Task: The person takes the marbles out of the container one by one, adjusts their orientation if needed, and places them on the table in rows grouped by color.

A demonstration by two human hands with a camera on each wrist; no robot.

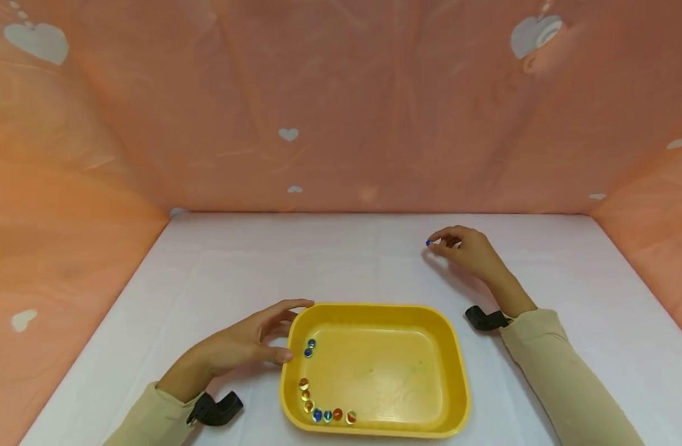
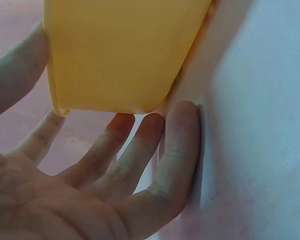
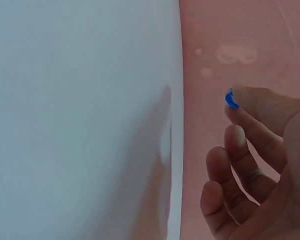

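The right hand point(image 1: 470, 251) pinches a blue marble point(image 1: 428, 243) above the table point(image 1: 207, 272), toward its far edge. The left hand point(image 1: 246, 341), fingers relaxed, touches the yellow tray point(image 1: 458, 371) near the front edge.

Surface: white table point(image 1: 207, 272).
Load: yellow tray point(image 1: 454, 365) near the front edge, centre.

Head view high, facing down-forward; wrist views close (left shares tray point(image 1: 458, 365)).
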